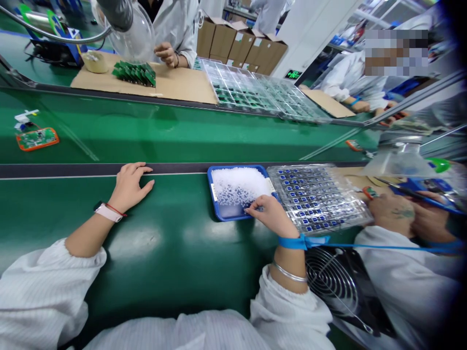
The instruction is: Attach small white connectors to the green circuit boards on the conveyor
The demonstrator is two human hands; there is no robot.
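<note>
My left hand (130, 185) lies flat on the green bench top, fingers spread and reaching the dark strip at its far edge; it holds nothing. A watch and a red string sit on that wrist. My right hand (269, 214) rests at the near edge of a blue tray (219, 208) filled with small translucent white parts (239, 184). Its fingers are pinched together in the parts, and what they hold is too small to make out. A blue strap is tied round that wrist. Right beside the tray lies a clear blister tray (319, 199) of small blue components.
A green conveyor belt (164, 133) runs past with an orange-framed circuit board (37, 138). Beyond it, people in white coats work over stacked green boards (134, 73) and clear trays (255, 90). A co-worker's hands (394, 211) are at my right. A fan grille (333, 279) stands below.
</note>
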